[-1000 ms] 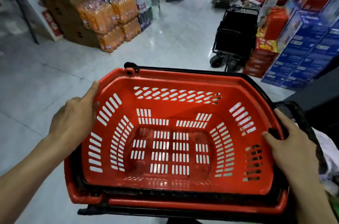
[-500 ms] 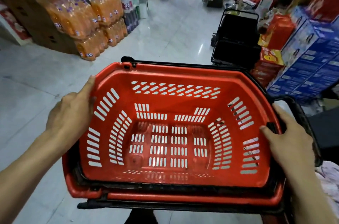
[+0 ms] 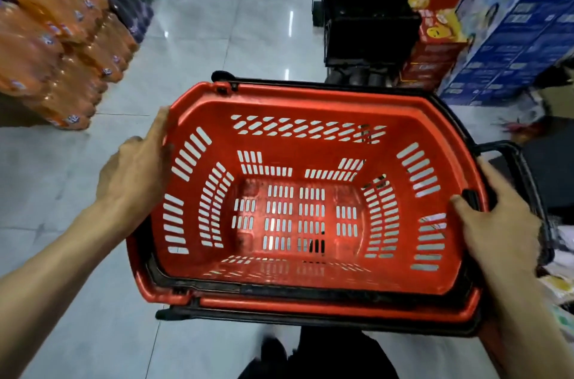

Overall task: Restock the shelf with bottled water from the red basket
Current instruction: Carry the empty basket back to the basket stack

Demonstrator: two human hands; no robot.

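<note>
A red basket (image 3: pixel 326 99) is held in the air in the middle of the view, mouth up, between two hands, above a pale tiled floor (image 3: pixel 217 21) that shows through the slots in the basket's bottom and walls. The left hand (image 3: pixel 136 173) is against the outside of the left wall near its far corner: the thumb lies straight along the rim, and the fingers bend down over the outer side, where their tips are hidden. The right hand (image 3: pixel 497 229) grips the right rim, with the thumb hooked over onto the inner side and the fingers wrapped round the outside. A black handle (image 3: pixel 503 145) loops out from the basket's right side, just beyond the right hand. At the far left, packs of orange drink (image 3: pixel 46 52) are stacked on the floor, blurred. At the far right stand blue boxes (image 3: pixel 512 21), with red cartons (image 3: pixel 435 46) just to their left and a black cart (image 3: pixel 366 21) beside those. Dark clothing on the person's legs shows at the near edge, below the basket.
</note>
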